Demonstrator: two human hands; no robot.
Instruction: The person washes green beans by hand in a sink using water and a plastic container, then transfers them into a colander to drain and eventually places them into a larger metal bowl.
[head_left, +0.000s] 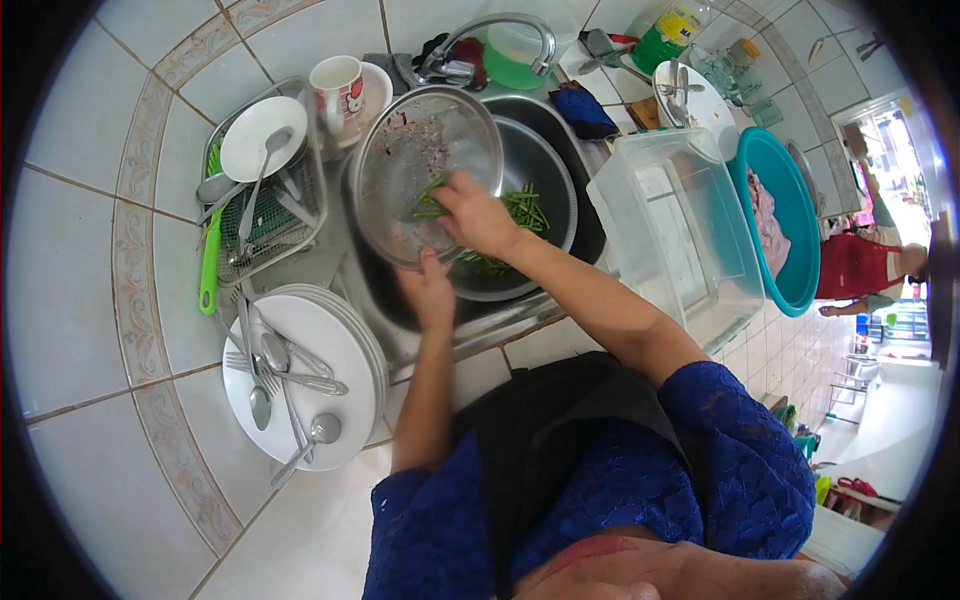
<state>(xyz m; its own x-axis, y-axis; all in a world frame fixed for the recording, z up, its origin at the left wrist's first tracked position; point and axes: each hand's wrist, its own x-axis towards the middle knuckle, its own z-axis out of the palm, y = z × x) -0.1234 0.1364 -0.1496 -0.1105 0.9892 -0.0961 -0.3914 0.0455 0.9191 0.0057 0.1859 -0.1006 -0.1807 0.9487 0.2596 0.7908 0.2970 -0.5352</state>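
My left hand (429, 289) grips the near rim of a round metal bowl (390, 180), which is tilted over the left side of the sink. Dark and reddish bits cling to the bowl's inside. My right hand (480, 214) reaches over the bowl, its fingers closed on a few cut green vegetable stems (429, 202). Below and right of the bowl, a wide metal basin (566, 195) stands in the steel sink (592, 247), with more cut green stems (527, 208) in it. The tilted bowl and my right forearm hide part of this basin.
The faucet (545, 52) arches behind the sink. Stacked plates with cutlery (330, 420) stand left, near a wire dish rack (319, 225). On the right are a clear plastic bin (637, 232) and a teal basin (802, 232) holding raw meat. A person in a red apron (847, 266) stands beyond.
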